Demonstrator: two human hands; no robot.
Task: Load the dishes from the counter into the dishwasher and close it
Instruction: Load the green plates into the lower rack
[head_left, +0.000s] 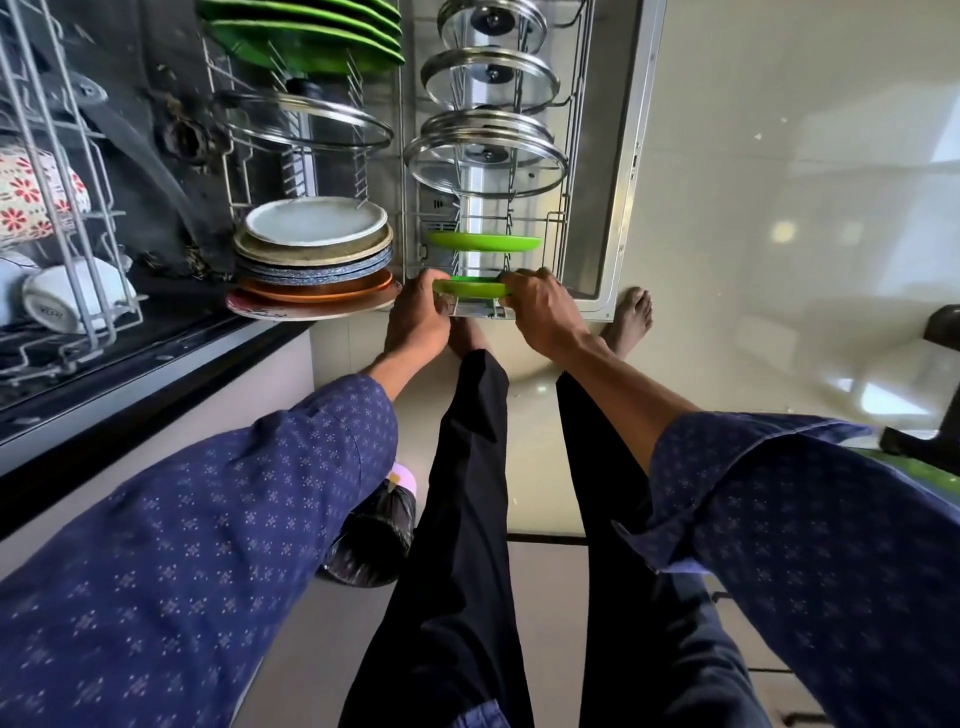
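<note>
Both my hands grip one small green plate (470, 287) at the near end of the pulled-out lower rack (557, 244). My left hand (415, 314) holds its left edge and my right hand (543, 306) holds its right edge. A second small green plate (483, 241) stands on edge in the rack just behind it. Further back stand three glass lids (485, 156). To the left, a row of mixed plates (314, 260) stands in the rack, with another glass lid (304, 122) and several large green plates (306, 36) beyond.
The open dishwasher door (631, 156) lies under the rack. An upper rack (57, 208) at left holds a flowered bowl (31, 192) and white cups (78, 296). My legs and bare feet (631, 322) stand on a glossy tiled floor (779, 208). A dark object (935, 384) sits at far right.
</note>
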